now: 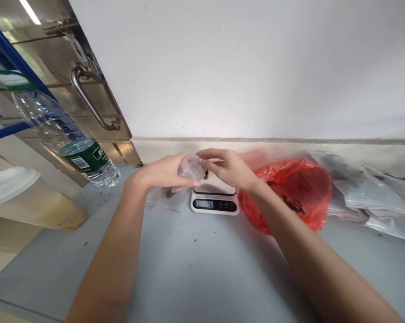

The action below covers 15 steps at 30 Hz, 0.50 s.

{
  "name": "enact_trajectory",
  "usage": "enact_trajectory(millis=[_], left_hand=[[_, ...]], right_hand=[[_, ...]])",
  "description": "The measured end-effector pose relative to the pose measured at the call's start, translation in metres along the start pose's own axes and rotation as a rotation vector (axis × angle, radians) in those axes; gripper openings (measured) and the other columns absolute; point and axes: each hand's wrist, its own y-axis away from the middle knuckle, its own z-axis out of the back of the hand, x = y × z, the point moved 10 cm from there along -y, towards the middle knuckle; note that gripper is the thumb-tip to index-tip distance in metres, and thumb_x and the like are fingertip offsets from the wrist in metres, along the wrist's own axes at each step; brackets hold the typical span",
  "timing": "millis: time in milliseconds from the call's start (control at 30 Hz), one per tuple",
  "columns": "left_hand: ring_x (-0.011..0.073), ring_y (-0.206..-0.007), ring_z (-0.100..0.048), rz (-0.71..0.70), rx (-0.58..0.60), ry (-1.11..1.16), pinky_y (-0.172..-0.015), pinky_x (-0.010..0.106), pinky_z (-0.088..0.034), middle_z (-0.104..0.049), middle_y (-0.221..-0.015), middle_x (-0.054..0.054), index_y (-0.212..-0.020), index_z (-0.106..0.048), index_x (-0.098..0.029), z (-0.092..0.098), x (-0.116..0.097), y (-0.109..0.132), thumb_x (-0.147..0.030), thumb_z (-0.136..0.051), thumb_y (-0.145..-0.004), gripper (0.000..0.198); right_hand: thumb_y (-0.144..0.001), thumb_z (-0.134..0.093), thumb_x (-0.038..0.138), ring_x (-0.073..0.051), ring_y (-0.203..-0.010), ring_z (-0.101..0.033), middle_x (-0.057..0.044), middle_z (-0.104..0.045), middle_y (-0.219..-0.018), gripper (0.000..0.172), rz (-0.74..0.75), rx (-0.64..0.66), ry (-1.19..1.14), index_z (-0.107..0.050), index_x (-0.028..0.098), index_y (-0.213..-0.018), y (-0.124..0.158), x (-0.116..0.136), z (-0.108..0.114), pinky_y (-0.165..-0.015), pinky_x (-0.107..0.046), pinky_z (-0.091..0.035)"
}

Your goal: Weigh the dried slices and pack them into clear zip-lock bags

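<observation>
- Gray tabletop (pixel 189 282), flecked with dark specks (pixel 195 240).
- White-lidded plastic cup (pixel 23 202), yellowish inside.
- Digital scale (pixel 214 207); above, the left hand (pixel 163 171) grips a clear plastic bag (pixel 191 168).
- Right hand (pixel 228 165), fingers curled beside it; cannot tell if pinching.
- Beside the scale, open red plastic bag (pixel 316 193) holding brown pieces (pixel 293 205).
- Water bottle (pixel 79 157), partly filled.
- White wall (pixel 256 67), metal door (pixel 57 72).

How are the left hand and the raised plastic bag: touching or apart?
Touching: the head view shows the left hand closed on the raised plastic bag, no gap between.
</observation>
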Motion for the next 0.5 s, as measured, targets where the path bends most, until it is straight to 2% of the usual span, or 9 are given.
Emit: enact_trajectory(millis=[33,100,167,233,333,400,500], left_hand=[[0.0239,-0.059,-0.067,0.039,0.026,-0.02,-0.055,0.03,-0.044,-0.072,-0.067,-0.003,-0.131,-0.056,-0.024,0.0,0.004,0.003,-0.059,-0.071,-0.078,0.066],[0.0231,-0.056,-0.066,0.085,0.038,-0.037,-0.053,0.03,-0.043,-0.07,-0.062,-0.004,-0.129,-0.055,-0.024,0.002,0.007,0.007,-0.057,-0.071,-0.077,0.064],[0.0231,-0.058,-0.067,0.105,0.025,-0.035,-0.054,0.03,-0.045,-0.07,-0.063,-0.004,-0.126,-0.055,-0.025,0.005,0.009,0.009,-0.055,-0.071,-0.076,0.061],[0.0237,-0.06,-0.067,0.129,0.03,-0.054,-0.055,0.03,-0.046,-0.072,-0.067,-0.003,-0.123,-0.056,-0.026,0.005,0.012,0.009,-0.056,-0.071,-0.075,0.059],[0.0254,-0.067,-0.07,0.129,0.023,-0.09,-0.055,0.03,-0.045,-0.077,-0.08,0.001,-0.118,-0.059,-0.027,0.005,0.016,0.006,-0.061,-0.072,-0.073,0.058],[0.027,-0.075,-0.073,0.084,-0.02,-0.093,-0.058,0.03,-0.046,-0.079,-0.091,0.004,-0.115,-0.062,-0.028,0.008,0.015,0.004,-0.062,-0.074,-0.071,0.057],[0.0277,-0.075,-0.073,-0.012,-0.114,-0.021,-0.058,0.03,-0.046,-0.08,-0.092,0.005,-0.106,-0.07,-0.028,0.014,0.007,0.002,-0.058,-0.082,-0.065,0.052]], right_hand=[[-0.097,-0.05,0.017,-0.029,-0.13,-0.065,-0.016,-0.071,-0.139,0.04,0.006,-0.012,0.105,-0.074,0.015,-0.129,-0.001,-0.005,-0.002,-0.111,-0.048,-0.052],[-0.095,-0.049,0.012,-0.033,-0.144,-0.053,-0.02,-0.063,-0.148,0.046,0.038,0.058,0.304,-0.069,0.012,-0.137,-0.001,-0.011,-0.014,-0.117,-0.052,-0.046],[-0.094,-0.05,0.01,-0.034,-0.144,-0.052,-0.02,-0.062,-0.149,0.05,0.055,0.179,0.416,-0.066,0.013,-0.141,0.001,-0.017,-0.028,-0.114,-0.052,-0.046],[-0.093,-0.052,0.008,-0.032,-0.13,-0.064,-0.017,-0.069,-0.139,0.046,0.025,0.269,0.461,-0.069,0.016,-0.135,0.003,-0.022,-0.035,-0.105,-0.047,-0.052],[-0.09,-0.052,0.003,-0.026,-0.106,-0.072,-0.011,-0.078,-0.116,0.036,-0.053,0.29,0.495,-0.079,0.018,-0.105,0.005,-0.026,-0.027,-0.09,-0.036,-0.053],[-0.088,-0.052,0.002,-0.023,-0.094,-0.073,-0.01,-0.081,-0.104,0.032,-0.096,0.264,0.483,-0.079,0.018,-0.092,0.006,-0.025,-0.017,-0.083,-0.033,-0.053],[-0.091,-0.057,0.012,-0.021,-0.083,-0.072,-0.007,-0.081,-0.094,0.023,-0.132,0.146,0.295,-0.079,0.019,-0.095,0.008,-0.017,0.005,-0.078,-0.033,-0.054]])
